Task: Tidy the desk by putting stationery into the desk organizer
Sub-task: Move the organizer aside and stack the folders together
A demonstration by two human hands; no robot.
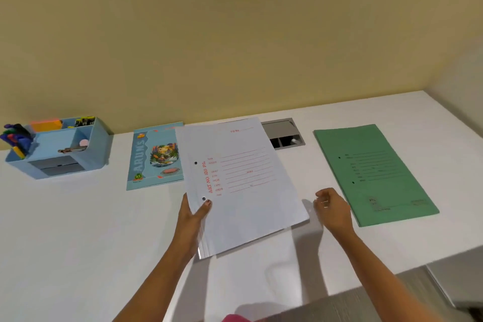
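Observation:
My left hand [194,213] grips the left edge of a white file folder [243,185] with red print, thumb on top, holding it tilted above the white desk [78,230]. Just right of the folder's lower right corner hovers my right hand [330,208], fingers loosely curled and holding nothing. A light blue desk organizer [58,148] stands at the far left by the wall, with markers, sticky notes and small items in its compartments. Beside the folder lies a blue notebook [154,157], partly covered by it. A green file folder [373,172] lies flat at the right.
A grey cable port [285,133] is set into the desk behind the white folder. The yellow wall runs along the back. The desk's front edge drops off at the lower right, with grey floor beyond.

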